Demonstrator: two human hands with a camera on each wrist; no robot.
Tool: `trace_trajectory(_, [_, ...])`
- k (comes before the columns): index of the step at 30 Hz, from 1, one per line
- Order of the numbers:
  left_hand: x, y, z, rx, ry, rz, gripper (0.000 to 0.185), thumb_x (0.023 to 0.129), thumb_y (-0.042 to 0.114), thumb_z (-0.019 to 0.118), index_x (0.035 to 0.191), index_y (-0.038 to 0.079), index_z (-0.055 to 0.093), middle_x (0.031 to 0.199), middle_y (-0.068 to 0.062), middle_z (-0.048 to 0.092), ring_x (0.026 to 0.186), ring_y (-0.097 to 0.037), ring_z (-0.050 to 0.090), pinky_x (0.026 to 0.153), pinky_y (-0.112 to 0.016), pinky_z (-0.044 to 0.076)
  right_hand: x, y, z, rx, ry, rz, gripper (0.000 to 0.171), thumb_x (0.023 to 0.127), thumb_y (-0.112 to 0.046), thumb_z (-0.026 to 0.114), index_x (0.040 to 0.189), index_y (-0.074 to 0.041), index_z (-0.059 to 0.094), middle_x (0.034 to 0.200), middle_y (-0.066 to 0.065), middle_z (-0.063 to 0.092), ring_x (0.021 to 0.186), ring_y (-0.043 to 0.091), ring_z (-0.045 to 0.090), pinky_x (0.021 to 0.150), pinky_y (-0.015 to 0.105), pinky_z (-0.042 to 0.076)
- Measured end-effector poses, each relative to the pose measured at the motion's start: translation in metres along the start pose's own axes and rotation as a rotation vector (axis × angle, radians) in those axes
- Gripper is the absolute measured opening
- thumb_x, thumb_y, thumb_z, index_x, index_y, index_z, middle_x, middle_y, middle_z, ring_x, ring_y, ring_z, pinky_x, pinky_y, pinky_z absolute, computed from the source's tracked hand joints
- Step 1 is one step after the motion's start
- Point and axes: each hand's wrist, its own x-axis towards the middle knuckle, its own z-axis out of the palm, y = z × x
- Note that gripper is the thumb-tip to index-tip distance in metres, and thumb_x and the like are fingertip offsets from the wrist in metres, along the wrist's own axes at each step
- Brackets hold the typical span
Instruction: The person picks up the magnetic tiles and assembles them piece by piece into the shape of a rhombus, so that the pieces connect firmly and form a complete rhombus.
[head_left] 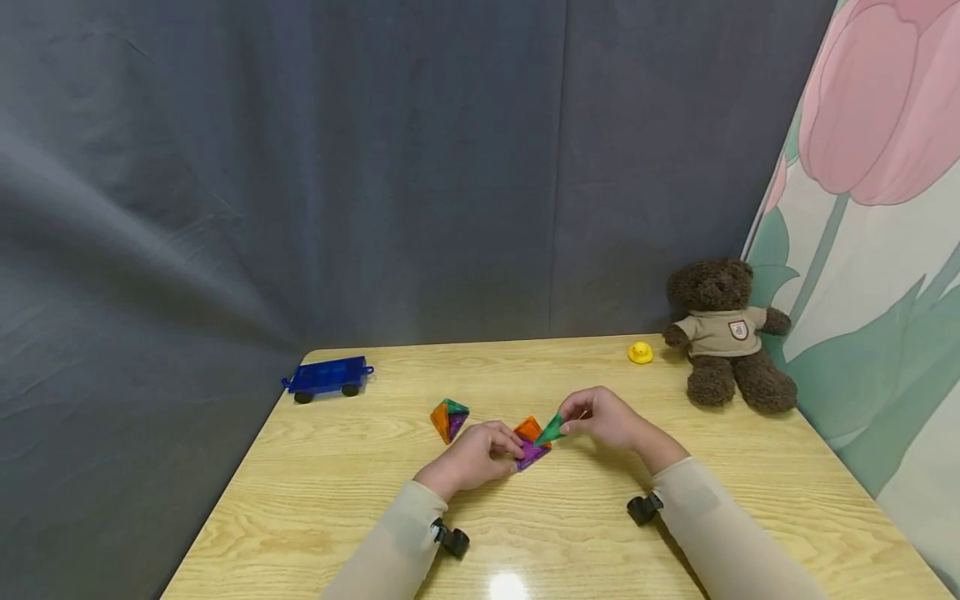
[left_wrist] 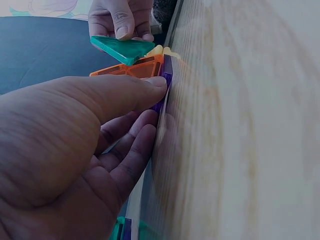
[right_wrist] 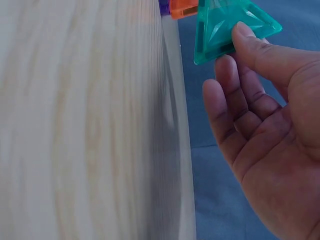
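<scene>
My right hand [head_left: 592,414] pinches a green triangular magnetic tile [head_left: 551,430] between thumb and forefinger and holds its edge against an orange tile [head_left: 528,428]. The orange tile stands tilted over a purple tile [head_left: 531,455] that lies flat on the wooden table [head_left: 360,492]. My left hand [head_left: 480,454] steadies these two tiles, its thumb and fingertips on their left edge. In the left wrist view my thumb [left_wrist: 125,92] presses the purple tile [left_wrist: 166,75] beside the orange tile [left_wrist: 135,70], with the green tile [left_wrist: 120,48] above. The right wrist view shows the green tile [right_wrist: 222,25] at my fingertips [right_wrist: 245,35].
A finished small pyramid of orange, green and purple tiles [head_left: 448,418] stands left of my hands. A blue wheeled toy base [head_left: 327,377] sits at the far left corner. A yellow rubber duck [head_left: 640,352] and a brown teddy bear [head_left: 725,333] sit at the far right.
</scene>
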Motion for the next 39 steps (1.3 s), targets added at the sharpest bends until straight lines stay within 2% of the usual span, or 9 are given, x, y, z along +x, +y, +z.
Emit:
trace_trajectory(4, [0.000, 0.000, 0.000, -0.003, -0.003, -0.006, 0.016, 0.085, 0.016, 0.076, 0.097, 0.026, 0.077, 0.110, 0.019, 0.057, 0.103, -0.002, 0.054, 0.087, -0.021, 0.047, 0.002, 0.004, 0.002, -0.002, -0.009, -0.001, 0.005, 0.084, -0.016, 0.076, 0.087, -0.017, 0.072, 0.087, 0.004, 0.069, 0.081, 0.021, 0.061, 0.070, 0.031, 0.050])
trace_trajectory(12, [-0.001, 0.001, -0.001, 0.000, -0.015, -0.020, 0.024, 0.087, 0.016, 0.074, 0.107, 0.029, 0.072, 0.109, 0.017, 0.056, 0.100, -0.003, 0.056, 0.084, -0.021, 0.049, 0.003, 0.006, 0.006, 0.002, -0.016, -0.017, 0.005, 0.084, -0.019, 0.076, 0.086, -0.020, 0.072, 0.086, 0.002, 0.069, 0.081, 0.021, 0.062, 0.069, 0.033, 0.051])
trace_trajectory(17, [-0.001, 0.002, 0.000, -0.032, -0.013, -0.050, 0.028, 0.089, 0.016, 0.072, 0.114, 0.028, 0.067, 0.108, 0.013, 0.056, 0.096, -0.004, 0.057, 0.083, -0.021, 0.049, 0.003, 0.005, 0.007, 0.013, -0.015, -0.020, 0.005, 0.084, -0.018, 0.076, 0.087, -0.016, 0.072, 0.086, 0.005, 0.069, 0.081, 0.024, 0.062, 0.068, 0.032, 0.050])
trace_trajectory(21, [-0.002, 0.002, 0.001, -0.038, -0.007, -0.043, 0.030, 0.089, 0.015, 0.071, 0.117, 0.024, 0.065, 0.110, 0.012, 0.057, 0.098, -0.004, 0.056, 0.085, -0.022, 0.048, 0.003, 0.005, 0.007, 0.026, -0.015, -0.019, 0.007, 0.084, -0.017, 0.076, 0.086, -0.013, 0.072, 0.085, 0.006, 0.068, 0.080, 0.024, 0.061, 0.067, 0.031, 0.050])
trace_trajectory(29, [-0.002, 0.003, 0.000, -0.029, -0.006, -0.043, 0.031, 0.090, 0.015, 0.070, 0.119, 0.024, 0.064, 0.111, 0.014, 0.056, 0.099, -0.005, 0.056, 0.087, -0.023, 0.048, -0.008, -0.033, 0.005, 0.046, -0.040, -0.025, 0.004, 0.085, -0.001, 0.072, 0.088, -0.002, 0.070, 0.089, 0.022, 0.067, 0.082, 0.032, 0.060, 0.068, 0.030, 0.048])
trace_trajectory(35, [-0.002, 0.004, 0.000, -0.027, -0.008, -0.046, 0.031, 0.091, 0.016, 0.069, 0.120, 0.024, 0.064, 0.112, 0.013, 0.056, 0.100, -0.006, 0.056, 0.087, -0.023, 0.047, -0.006, -0.029, 0.009, 0.046, -0.076, -0.017, 0.005, 0.085, 0.000, 0.071, 0.090, -0.002, 0.070, 0.091, 0.021, 0.068, 0.085, 0.035, 0.060, 0.070, 0.032, 0.049])
trace_trajectory(39, [-0.002, 0.003, 0.000, -0.028, -0.007, -0.039, 0.030, 0.091, 0.016, 0.069, 0.121, 0.022, 0.064, 0.112, 0.012, 0.056, 0.100, -0.006, 0.056, 0.087, -0.023, 0.047, -0.001, -0.015, 0.015, 0.045, -0.085, -0.012, 0.007, 0.085, -0.003, 0.072, 0.090, -0.006, 0.071, 0.090, 0.013, 0.069, 0.085, 0.032, 0.062, 0.071, 0.032, 0.049])
